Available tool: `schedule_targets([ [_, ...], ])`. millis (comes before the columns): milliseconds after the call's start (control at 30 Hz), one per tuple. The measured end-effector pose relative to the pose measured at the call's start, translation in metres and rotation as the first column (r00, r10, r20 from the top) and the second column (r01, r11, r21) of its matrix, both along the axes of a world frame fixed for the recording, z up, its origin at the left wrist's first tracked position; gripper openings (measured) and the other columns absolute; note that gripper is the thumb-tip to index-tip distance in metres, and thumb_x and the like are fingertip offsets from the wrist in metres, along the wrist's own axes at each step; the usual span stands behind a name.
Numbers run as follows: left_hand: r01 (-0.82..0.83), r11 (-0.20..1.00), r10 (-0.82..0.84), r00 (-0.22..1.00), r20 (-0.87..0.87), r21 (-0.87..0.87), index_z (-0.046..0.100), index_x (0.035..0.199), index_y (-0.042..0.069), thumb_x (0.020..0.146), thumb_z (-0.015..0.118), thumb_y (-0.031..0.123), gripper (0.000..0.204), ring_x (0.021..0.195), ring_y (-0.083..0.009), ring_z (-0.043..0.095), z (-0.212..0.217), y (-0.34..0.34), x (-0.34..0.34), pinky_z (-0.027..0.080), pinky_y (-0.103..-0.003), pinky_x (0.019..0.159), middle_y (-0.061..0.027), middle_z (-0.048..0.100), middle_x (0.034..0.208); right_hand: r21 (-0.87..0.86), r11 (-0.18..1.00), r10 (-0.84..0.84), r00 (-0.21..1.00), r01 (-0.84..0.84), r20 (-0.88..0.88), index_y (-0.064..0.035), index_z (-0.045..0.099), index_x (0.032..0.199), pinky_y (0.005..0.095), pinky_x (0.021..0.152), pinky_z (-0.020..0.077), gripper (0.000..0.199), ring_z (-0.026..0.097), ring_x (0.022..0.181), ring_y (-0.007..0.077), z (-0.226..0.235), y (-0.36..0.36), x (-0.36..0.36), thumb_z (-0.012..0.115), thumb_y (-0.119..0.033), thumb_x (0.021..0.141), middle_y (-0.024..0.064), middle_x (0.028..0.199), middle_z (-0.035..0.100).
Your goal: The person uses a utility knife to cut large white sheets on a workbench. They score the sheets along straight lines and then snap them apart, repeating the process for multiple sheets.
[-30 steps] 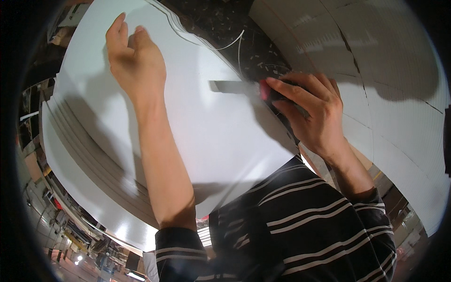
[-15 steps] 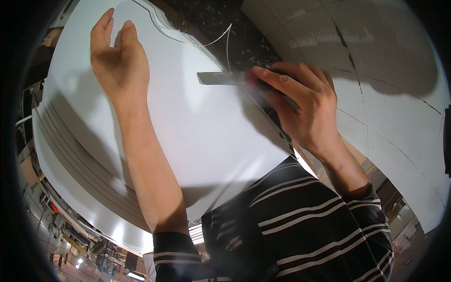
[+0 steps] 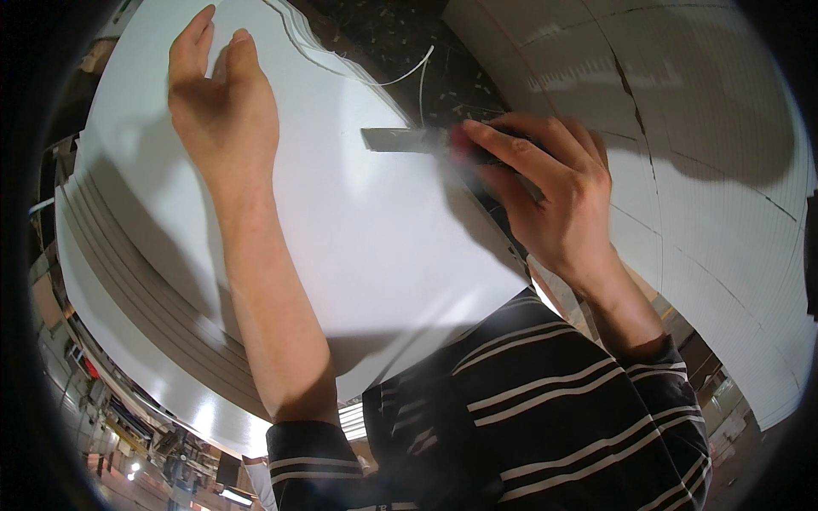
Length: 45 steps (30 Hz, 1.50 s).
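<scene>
My left hand (image 3: 223, 106) lies flat, fingers together, on the top sheet of a stack of large white boards (image 3: 358, 230), pressing near its far left part. My right hand (image 3: 554, 192) grips a utility knife (image 3: 426, 140) with a red-and-black handle. Its long grey blade points left and rests along the right edge of the top board. A thin white offcut strip (image 3: 409, 72) curls away from the board's far edge over a dark surface.
The board stack's layered edges (image 3: 128, 281) show at the left. A dark speckled surface (image 3: 400, 43) lies beyond the boards. More white panels with seams and cracks (image 3: 682, 170) fill the right side. My striped sleeves sit at the bottom.
My left hand has slid up and to the left on the board. My right hand with the knife has shifted slightly left and up along the board's edge.
</scene>
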<state>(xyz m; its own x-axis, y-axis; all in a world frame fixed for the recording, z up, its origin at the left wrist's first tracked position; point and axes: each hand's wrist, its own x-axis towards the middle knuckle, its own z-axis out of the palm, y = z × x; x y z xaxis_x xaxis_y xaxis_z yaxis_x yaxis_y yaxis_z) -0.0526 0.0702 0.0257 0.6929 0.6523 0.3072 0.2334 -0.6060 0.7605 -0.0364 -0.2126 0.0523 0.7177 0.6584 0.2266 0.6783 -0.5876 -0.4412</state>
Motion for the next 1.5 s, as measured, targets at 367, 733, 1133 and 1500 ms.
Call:
schedule_targets([
  [367,-0.019,1.000,0.020,0.999,-0.028,0.016,0.062,0.139,0.008,0.099,0.061,0.021,0.042,0.135,-0.0276,0.057,0.003,0.004,-0.004,0.039,-0.043,0.117,-0.0153,0.063,0.144,-0.001,1.000,-0.016,1.000,0.015,-0.003,-0.0163,0.080,0.116,0.0369,0.085,0.0499,0.040,0.067,0.092,0.0229,0.002,0.009,-0.001,0.082,-0.004,0.078,0.0036,0.104,0.074],
  [733,-0.018,1.000,0.019,0.999,-0.037,0.014,0.062,0.139,0.009,0.099,0.061,0.023,0.042,0.135,-0.0279,0.057,0.004,0.001,-0.005,0.042,-0.043,0.115,-0.0155,0.062,0.144,-0.029,1.000,0.008,0.998,-0.007,0.065,-0.0234,0.080,0.114,0.0382,0.081,0.0494,0.036,0.065,0.089,0.0199,-0.004,0.002,0.001,0.086,-0.020,0.079,-0.0024,0.102,0.072],
  [1133,0.025,0.999,-0.023,0.998,0.057,-0.021,0.062,0.138,0.007,0.100,0.062,0.019,0.039,0.132,-0.0266,0.059,-0.003,0.022,-0.010,0.045,-0.041,0.112,-0.0171,0.063,0.142,0.037,0.999,0.013,0.997,-0.016,0.071,-0.0193,0.079,0.118,0.0381,0.084,0.0504,0.043,0.068,0.094,0.0233,0.000,0.033,0.003,0.081,-0.005,0.078,0.0026,0.104,0.073],
  [1500,-0.007,1.000,0.007,1.000,0.012,-0.004,0.063,0.136,0.007,0.100,0.061,0.021,0.038,0.132,-0.0271,0.060,0.000,0.020,-0.012,0.045,-0.041,0.113,-0.0153,0.065,0.140,-0.002,1.000,0.014,1.000,-0.014,0.013,-0.0184,0.079,0.118,0.0391,0.086,0.0502,0.040,0.068,0.092,0.0227,-0.003,0.028,0.004,0.081,-0.006,0.079,0.0032,0.105,0.074],
])
